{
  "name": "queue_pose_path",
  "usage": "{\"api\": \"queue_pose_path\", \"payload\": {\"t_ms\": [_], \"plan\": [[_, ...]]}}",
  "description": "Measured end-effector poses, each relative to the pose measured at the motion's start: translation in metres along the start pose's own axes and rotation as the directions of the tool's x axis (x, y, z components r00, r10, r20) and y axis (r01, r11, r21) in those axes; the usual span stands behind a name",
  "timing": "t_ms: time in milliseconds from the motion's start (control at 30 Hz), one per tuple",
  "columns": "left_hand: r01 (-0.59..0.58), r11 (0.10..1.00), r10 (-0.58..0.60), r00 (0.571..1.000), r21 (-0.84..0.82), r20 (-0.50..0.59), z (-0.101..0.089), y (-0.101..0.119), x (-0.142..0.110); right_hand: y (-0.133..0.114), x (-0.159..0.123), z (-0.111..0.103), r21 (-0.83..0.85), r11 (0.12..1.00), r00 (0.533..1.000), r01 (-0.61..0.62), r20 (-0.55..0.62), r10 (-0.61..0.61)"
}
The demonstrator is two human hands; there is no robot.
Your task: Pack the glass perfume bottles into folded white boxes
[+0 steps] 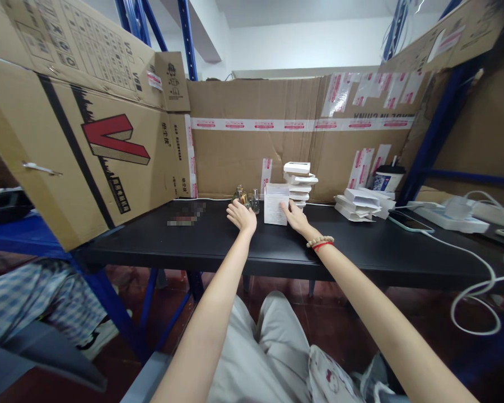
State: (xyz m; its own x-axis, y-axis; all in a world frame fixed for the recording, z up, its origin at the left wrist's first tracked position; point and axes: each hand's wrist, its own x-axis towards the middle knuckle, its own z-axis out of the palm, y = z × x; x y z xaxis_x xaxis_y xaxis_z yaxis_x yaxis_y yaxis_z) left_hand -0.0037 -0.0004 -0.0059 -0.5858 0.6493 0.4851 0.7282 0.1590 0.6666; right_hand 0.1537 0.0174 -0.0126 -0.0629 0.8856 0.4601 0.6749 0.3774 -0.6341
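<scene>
My left hand (241, 216) is raised over the black table (151, 235) with its fingers stretched out and holds nothing. Just beyond it stand several small glass bottles (256, 201), some with gold-coloured parts, partly hidden by the hand. To the right my right hand (294, 216) grips the side of a white box (276, 205) with fine print on its face; the box is upright. Behind that hand rises a stack of flat white boxes (300, 179), its lower part partly covered.
More white boxes (359, 202) lie in a loose pile at the right, near a lidded cup (388, 176). A phone (410, 223), a power strip (453, 215) and looping white cables (479, 254) occupy the right end. Cardboard walls (243, 151) enclose the back and left.
</scene>
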Motion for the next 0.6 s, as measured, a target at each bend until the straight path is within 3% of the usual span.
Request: {"api": "queue_pose_path", "payload": {"t_ms": [300, 600], "plan": [[0.011, 1.000, -0.012, 0.999, 0.004, 0.049, 0.0016, 0.0008, -0.0003, -0.0016, -0.0019, -0.0015, 0.016, 0.999, 1.000, 0.028, -0.011, -0.028], [-0.019, 0.995, 0.024, 0.999, -0.097, 0.047, 0.0009, 0.0031, 0.0031, -0.0004, -0.0010, -0.0004, 0.004, 1.000, 1.000, 0.020, -0.020, -0.020]]}}
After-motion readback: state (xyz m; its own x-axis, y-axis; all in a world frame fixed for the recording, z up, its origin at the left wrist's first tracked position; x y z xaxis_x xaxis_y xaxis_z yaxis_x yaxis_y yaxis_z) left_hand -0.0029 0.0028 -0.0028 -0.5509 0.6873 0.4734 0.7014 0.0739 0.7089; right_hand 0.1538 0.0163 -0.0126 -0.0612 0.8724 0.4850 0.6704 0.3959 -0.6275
